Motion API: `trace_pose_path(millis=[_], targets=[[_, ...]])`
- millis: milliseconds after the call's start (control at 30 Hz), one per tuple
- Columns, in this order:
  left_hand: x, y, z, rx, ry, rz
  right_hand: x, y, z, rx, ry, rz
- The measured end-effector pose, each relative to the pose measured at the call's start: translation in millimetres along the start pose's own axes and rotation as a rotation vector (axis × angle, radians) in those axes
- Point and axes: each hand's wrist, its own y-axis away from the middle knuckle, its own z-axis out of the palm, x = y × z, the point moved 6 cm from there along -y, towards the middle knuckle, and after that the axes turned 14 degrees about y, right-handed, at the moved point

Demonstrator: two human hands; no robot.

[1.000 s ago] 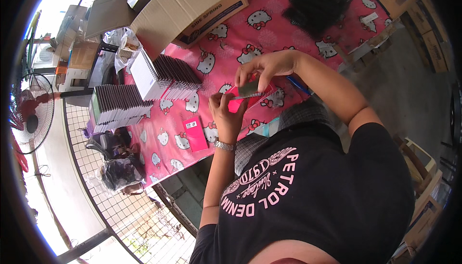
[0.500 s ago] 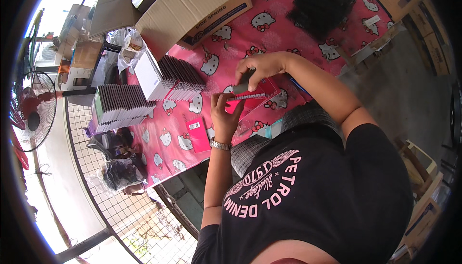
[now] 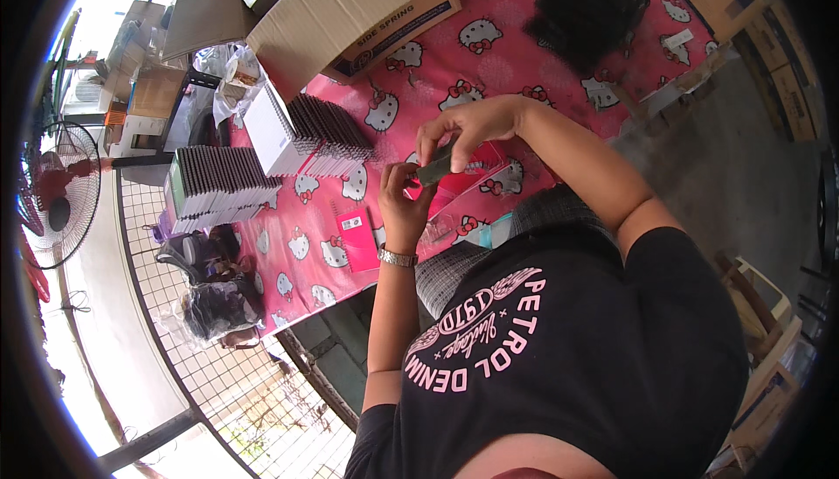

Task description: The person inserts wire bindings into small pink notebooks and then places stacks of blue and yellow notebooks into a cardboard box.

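Table in pink cloth fills the middle, carton at the far side, notebook stacks to the left. Pink item lies beneath the hands, pink notebook near the left wrist. Right hand pinches the green block; left hand has fingers curled at the block's left end, can't tell if gripping. Change vs half a second ago: block sits nearer the left fingers, coil edge no longer shows. Reads as both hands working one spot
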Motion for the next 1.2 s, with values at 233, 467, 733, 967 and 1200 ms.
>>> trace_pose_path(millis=[233, 467, 733, 967, 1200], targets=[[-31.6, 11.7, -6.7, 0.186, 0.411, -0.225, 23.9, 61.3, -71.8, 0.954, 1.304, 0.265], [-40.0, 27.3, -5.9, 0.250, 0.128, -0.300, 41.7, 139.4, 20.1, 1.055, 1.366, 0.494], [-64.5, 27.3, -1.0, 0.220, 0.242, -0.210, 49.2, 163.1, 48.7, 1.246, 1.072, 0.354], [-85.9, 39.6, -4.7, 0.235, 0.131, -0.115, -27.6, 94.1, 87.5, 1.047, 0.908, -0.033], [-34.9, 25.0, 5.3, 0.278, 0.091, -0.020, -24.4, 54.7, 92.2, 0.984, 0.869, -0.052]])
